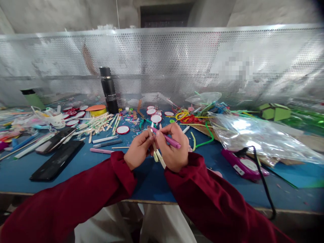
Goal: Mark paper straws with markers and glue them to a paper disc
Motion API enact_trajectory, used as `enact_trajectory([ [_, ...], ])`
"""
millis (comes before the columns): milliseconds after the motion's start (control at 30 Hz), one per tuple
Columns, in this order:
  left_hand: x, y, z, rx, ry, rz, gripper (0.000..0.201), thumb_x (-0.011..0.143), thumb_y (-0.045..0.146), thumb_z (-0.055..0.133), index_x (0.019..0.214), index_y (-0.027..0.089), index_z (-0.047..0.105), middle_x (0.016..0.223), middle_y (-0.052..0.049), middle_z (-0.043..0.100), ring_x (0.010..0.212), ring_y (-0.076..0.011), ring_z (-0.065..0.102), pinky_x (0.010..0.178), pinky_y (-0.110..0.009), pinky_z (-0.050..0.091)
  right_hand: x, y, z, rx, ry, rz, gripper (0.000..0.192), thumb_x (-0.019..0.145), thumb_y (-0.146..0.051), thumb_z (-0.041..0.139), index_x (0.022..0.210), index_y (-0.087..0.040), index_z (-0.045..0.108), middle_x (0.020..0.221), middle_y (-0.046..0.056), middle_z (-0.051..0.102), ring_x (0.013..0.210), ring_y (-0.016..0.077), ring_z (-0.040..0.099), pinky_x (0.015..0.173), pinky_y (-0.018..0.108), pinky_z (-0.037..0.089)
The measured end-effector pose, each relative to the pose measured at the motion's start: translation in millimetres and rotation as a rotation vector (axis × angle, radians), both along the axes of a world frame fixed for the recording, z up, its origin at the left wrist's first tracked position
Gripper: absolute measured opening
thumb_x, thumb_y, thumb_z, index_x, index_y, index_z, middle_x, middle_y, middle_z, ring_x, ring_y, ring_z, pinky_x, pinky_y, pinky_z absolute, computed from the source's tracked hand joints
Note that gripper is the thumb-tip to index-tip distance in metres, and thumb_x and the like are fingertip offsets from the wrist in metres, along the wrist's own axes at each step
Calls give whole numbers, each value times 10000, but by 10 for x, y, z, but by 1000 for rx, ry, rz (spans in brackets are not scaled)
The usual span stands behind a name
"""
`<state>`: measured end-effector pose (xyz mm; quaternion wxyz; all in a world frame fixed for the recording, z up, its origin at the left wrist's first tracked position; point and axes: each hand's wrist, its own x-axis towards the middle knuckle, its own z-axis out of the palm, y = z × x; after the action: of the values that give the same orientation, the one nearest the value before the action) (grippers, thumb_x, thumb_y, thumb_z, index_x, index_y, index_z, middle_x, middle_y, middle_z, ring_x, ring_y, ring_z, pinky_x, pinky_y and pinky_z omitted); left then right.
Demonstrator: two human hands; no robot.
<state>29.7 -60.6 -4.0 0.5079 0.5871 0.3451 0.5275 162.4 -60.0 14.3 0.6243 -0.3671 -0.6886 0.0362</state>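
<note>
Wooden craft stick (151,135), light, stiff and likely snappable, sits pinched in the left hand (137,150) near its middle, while the right hand (172,148) grips a pink marker (167,138).

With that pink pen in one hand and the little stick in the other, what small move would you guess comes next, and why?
Probably bringing the pen tip down onto the stick. The right hand holds the pink pen with its tip angled toward the wooden stick pinched in the left hand; the two almost meet above the blue table.
</note>
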Motion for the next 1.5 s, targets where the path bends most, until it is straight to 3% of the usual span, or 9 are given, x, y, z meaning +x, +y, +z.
enact_trajectory([
  [1500,6,-8,23,36,55,9,452,862,620,601,881,173,533,610,49,536,440,-72,446,407,-215,319,2,-9,-4,38,-18,-11,120,876,-247,585,764,-224,551,688,-14,624,614,147,564,616,302,415],
])
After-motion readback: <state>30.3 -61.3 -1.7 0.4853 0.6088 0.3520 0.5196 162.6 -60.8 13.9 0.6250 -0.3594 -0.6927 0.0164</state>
